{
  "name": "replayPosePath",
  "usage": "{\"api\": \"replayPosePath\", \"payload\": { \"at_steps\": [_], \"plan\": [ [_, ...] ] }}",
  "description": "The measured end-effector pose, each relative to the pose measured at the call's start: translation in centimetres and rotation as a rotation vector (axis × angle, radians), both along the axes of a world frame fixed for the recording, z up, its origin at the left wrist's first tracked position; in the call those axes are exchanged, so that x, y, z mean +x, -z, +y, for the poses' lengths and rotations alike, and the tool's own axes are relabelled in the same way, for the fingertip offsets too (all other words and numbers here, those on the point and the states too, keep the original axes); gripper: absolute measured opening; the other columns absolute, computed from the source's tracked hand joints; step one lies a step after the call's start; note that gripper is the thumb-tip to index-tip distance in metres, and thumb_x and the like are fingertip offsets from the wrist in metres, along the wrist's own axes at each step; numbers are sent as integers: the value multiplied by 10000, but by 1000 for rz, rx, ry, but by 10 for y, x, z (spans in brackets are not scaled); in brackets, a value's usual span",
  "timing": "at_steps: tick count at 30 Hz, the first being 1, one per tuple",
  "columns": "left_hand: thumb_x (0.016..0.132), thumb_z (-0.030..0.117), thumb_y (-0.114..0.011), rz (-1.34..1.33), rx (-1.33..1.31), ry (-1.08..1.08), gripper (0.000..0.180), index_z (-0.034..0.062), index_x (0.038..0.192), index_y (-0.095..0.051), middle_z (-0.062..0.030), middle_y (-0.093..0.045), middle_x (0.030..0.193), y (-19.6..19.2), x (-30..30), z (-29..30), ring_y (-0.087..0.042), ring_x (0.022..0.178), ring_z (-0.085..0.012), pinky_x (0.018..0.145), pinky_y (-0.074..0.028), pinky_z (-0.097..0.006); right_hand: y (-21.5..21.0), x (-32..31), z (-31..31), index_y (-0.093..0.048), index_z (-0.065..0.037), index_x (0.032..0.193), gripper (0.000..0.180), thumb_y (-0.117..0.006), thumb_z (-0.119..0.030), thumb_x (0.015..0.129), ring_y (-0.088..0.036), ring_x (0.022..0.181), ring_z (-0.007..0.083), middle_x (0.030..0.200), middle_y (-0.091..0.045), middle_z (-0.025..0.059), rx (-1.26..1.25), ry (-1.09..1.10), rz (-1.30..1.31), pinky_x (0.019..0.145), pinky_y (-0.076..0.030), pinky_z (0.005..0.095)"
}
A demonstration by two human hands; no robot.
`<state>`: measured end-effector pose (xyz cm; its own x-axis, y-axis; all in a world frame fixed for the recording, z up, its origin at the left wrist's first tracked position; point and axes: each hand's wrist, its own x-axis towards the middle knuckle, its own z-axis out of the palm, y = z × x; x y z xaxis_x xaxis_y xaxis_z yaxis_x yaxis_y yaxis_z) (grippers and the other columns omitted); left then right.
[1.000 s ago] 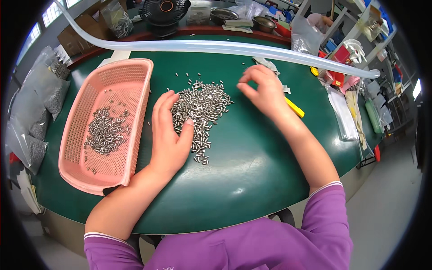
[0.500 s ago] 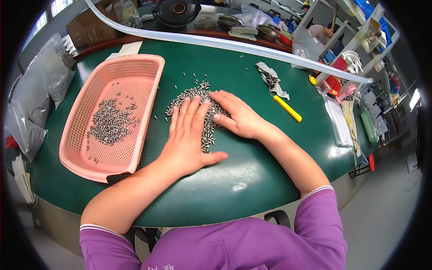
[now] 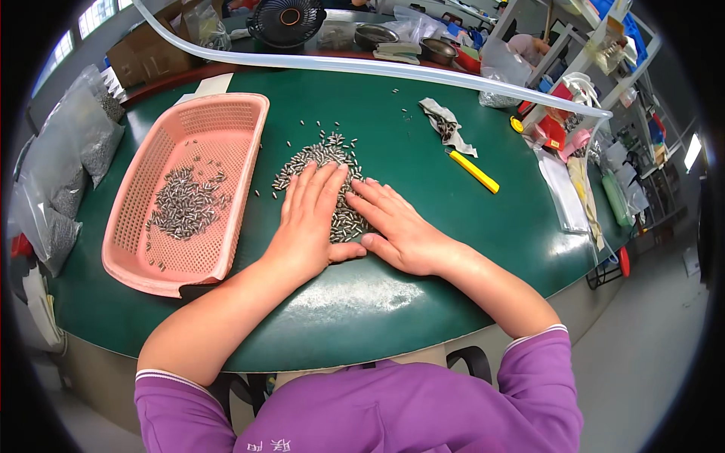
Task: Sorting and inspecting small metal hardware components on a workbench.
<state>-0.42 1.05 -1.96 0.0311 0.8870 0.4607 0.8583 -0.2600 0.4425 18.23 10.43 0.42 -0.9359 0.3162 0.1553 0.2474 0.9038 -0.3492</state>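
Observation:
A loose pile of small silvery metal pins (image 3: pixel 346 220) lies on the green tabletop. My left hand (image 3: pixel 306 219) rests flat over the pile's left side, fingers stretched out and thumb pointing right. Along the right edge of the pile is my right hand (image 3: pixel 396 230), its fingers extended and its thumb close to the left thumb. Neither hand grips anything. Part of the pile is hidden beneath the fingers. To the left stands a pink plastic basket (image 3: pixel 245 189) with a heap of similar pins (image 3: pixel 185 204) on its perforated floor.
A yellow utility knife (image 3: pixel 474 171) and a crumpled pale cloth (image 3: pixel 447 124) with dark bits lie at the right. Clear bags of small parts (image 3: pixel 98 147) stand at the left edge. A translucent tube (image 3: pixel 362 66) spans the back, before a black fan (image 3: pixel 287 21).
My right hand has slid down and nearer to me along the pile's right side. The pile beneath has been gathered between both hands. The camera view has shifted slightly.

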Motion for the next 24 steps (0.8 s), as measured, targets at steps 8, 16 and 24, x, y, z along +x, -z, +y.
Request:
{"api": "replayPosePath", "payload": {
  "at_steps": [8, 16, 24],
  "plan": [
    [715, 255, -778, -83, 77, 146, 851, 50, 1401, -317, -180, -350, 1408, -10, 3, -2, -275, 1363, -377, 1115, -240, -483, -2, 18, 25, -525, -58, 1287, 425, -544, -37, 863, -424, 1299, 322, 1318, -515, 154, 31, 111, 317, 1085, -332, 412],
    [980, 94, -454, -1275, -297, 376, 108, 38, 1054, -510, -38, -528, 807, -24, 22, -24, -546, 653, -79, 550, -433, -205, -29, 41, 32, -671, -37, 878, 112, -690, -11, 770, -610, 736, 174, 851, -622, 55, -220, 323, 254, 639, -490, 302],
    [969, 112, -475, -1340, -789, 535, 120, 39, 1060, -501, -45, -562, 772, -26, 24, -21, -585, 575, -99, 442, -411, -199, -14, 39, 19, -640, -61, 821, 139, -727, -45, 714, -590, 757, 244, 770, -609, 55, -52, 198, 213, 685, -480, 355]
  ]
}}
